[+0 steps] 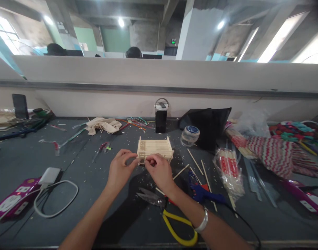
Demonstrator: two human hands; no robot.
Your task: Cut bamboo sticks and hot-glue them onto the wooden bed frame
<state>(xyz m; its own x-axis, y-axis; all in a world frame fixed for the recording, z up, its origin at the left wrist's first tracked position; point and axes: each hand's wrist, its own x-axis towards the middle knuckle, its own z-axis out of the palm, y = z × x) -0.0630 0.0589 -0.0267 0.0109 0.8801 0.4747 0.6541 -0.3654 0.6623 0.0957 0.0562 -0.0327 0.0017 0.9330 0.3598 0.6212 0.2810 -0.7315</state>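
Taking the small stick frame (156,145) as the clock centre, with twelve pointing away from the wearer, the inspection is finding the following. The frame is sitting on the dark table (91,184), directly in front of the wearer, its slatted panel showing between corner posts.

The left hand (122,166) is closing thumb and forefinger on the frame's near left corner, at about eight o'clock. The right hand (160,172) is bringing its bent fingertips together at the near side, around seven; whether they are gripping a rail or a separate small piece I cannot tell, as the fingers are covering the spot. A silver bracelet (202,220) is circling the right wrist.

At six o'clock, yellow-handled scissors (159,202) are lying open-bladed, partly under the right forearm. At four, a blue glue gun (206,192) is resting among loose sticks (195,161). A clear packet of sticks (229,168) is lying between three and four. A blue-lidded jar (190,136) is standing between two and three, just before a black pouch (209,126). A black phone (161,121) is standing upright at twelve. Beige cloth (103,125) is lying crumpled at ten, and a purple power strip (18,196) is occupying the stretch between eight and nine.
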